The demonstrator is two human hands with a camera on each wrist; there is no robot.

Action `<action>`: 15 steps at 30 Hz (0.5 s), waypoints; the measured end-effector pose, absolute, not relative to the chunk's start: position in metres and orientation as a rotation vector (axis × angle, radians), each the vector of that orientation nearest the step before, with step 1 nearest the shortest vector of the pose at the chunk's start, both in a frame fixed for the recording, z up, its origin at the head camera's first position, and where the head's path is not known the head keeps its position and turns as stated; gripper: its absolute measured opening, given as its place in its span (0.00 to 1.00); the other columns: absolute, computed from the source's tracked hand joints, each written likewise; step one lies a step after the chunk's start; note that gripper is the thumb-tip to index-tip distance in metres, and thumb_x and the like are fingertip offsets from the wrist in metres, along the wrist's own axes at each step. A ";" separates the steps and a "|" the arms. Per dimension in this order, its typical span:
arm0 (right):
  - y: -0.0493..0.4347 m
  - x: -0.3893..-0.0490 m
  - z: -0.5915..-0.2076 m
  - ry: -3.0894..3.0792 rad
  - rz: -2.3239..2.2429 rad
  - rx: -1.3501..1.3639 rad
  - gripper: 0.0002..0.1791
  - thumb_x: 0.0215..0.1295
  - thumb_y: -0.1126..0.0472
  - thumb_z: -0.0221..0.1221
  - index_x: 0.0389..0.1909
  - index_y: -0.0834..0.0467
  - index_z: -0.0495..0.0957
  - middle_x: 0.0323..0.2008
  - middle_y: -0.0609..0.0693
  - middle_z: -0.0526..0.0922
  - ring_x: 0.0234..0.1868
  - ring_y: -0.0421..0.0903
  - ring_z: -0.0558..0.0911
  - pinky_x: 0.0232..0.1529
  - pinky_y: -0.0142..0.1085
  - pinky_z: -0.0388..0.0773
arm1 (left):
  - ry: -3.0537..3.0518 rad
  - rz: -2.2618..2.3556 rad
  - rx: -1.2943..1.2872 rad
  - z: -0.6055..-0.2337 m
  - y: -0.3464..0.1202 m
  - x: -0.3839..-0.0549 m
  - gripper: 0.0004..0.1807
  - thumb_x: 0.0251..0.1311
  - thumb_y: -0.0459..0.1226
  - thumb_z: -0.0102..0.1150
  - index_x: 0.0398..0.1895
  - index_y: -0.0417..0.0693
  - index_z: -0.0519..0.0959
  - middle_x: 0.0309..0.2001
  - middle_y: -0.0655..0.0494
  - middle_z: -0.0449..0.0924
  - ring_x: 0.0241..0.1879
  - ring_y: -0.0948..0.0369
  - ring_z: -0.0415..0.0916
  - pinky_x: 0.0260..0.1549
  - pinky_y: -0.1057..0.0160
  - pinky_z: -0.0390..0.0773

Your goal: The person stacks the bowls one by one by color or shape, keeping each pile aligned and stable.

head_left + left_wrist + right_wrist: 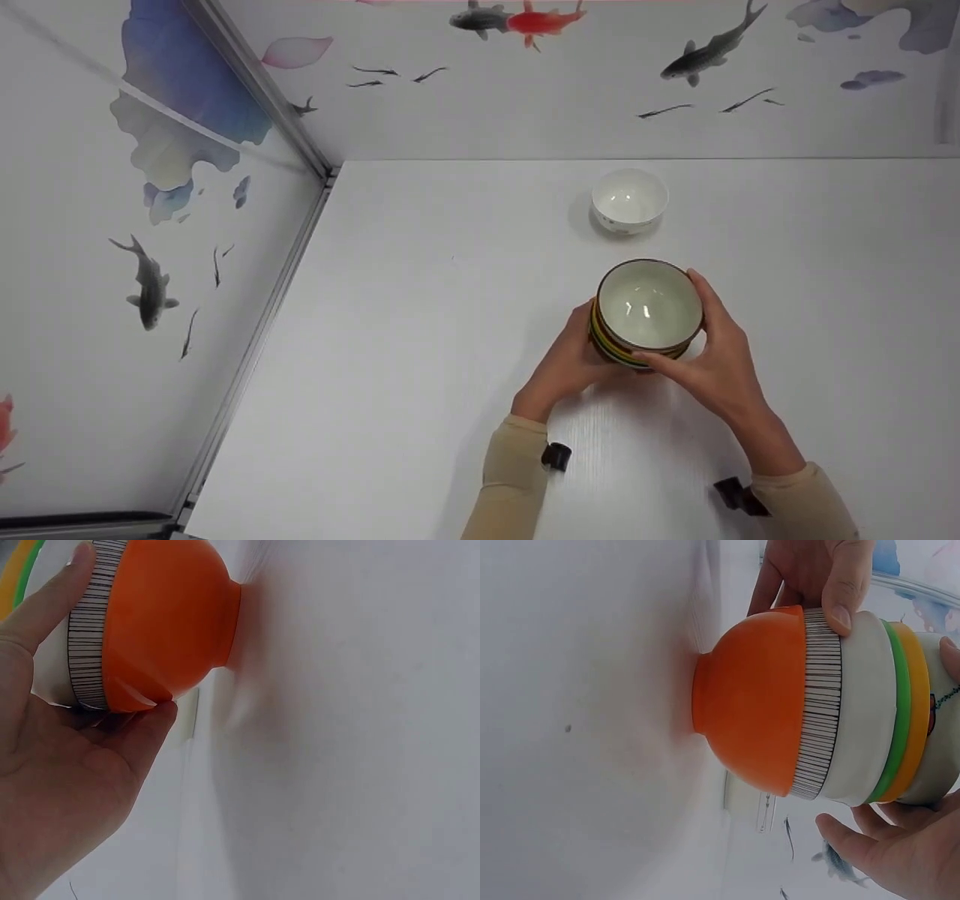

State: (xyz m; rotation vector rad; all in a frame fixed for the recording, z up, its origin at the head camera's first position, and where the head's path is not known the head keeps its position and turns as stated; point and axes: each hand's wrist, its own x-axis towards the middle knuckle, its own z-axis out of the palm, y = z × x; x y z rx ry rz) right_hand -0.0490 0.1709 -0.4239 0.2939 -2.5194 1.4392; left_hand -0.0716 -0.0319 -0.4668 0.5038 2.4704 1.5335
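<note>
A stack of nested bowls stands upright on the white table. Its lowest is an orange bowl (754, 701) with a black-and-white striped band, its foot at the table surface. Above it show pale, green and yellow bands of other bowls. On top sits a pale bowl (651, 304) with a dark rim. My left hand (574, 360) grips the lower part of the stack, thumb by the striped band and fingertips against the orange side. My right hand (720, 360) holds the top bowl between thumb and fingers at its rim.
Behind the stack, a small white bowl (630, 202) stands on the table (405, 337). Panels printed with fish border the table at the back and left, with a metal frame (300, 217) along the left edge.
</note>
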 end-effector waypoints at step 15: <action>0.168 -0.048 -0.432 -2.536 1.424 0.265 0.66 0.39 0.58 0.82 0.79 0.52 0.53 0.72 0.58 0.66 0.69 0.55 0.69 0.62 0.25 0.65 | 2.433 1.554 0.469 -0.466 -0.031 -0.072 0.55 0.51 0.42 0.76 0.79 0.56 0.51 0.75 0.55 0.59 0.74 0.64 0.57 0.73 0.62 0.62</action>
